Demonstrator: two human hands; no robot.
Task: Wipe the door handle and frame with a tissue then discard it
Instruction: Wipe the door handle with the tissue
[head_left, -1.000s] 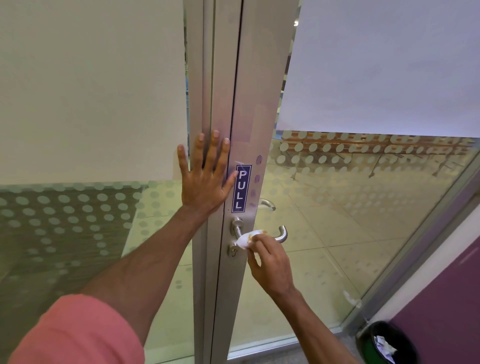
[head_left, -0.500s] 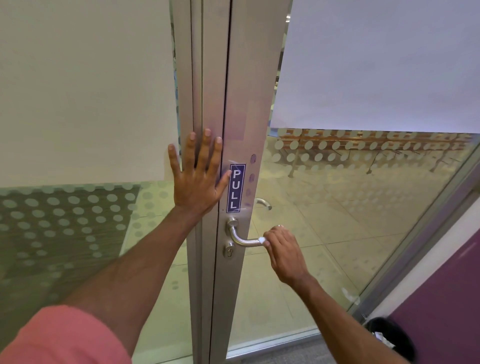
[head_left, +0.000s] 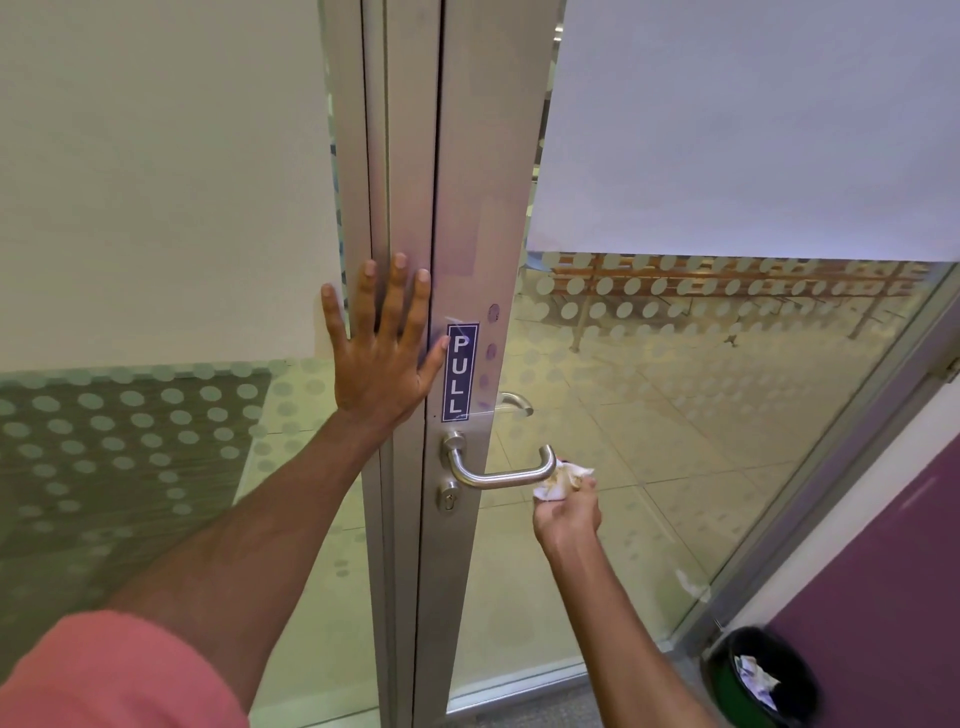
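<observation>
Gripping tissue (head_left: 563, 483) in right hand (head_left: 567, 512) | beside handle (head_left: 498, 475) end | left hand (head_left: 382, 358) flat on frame (head_left: 478, 208)

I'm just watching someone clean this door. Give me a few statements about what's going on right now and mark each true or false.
1. The left hand lies flat and open on the door frame. True.
2. The tissue is wrapped around the handle next to the lock. False: the right hand holds it bunched at the free end of the door handle.
3. The sticker above the handle reads PUSH. False: it reads PULL.
4. A black bin with crumpled paper in it stands at the lower right. True.
5. The tissue is spotless white. False: it shows brownish marks.
</observation>
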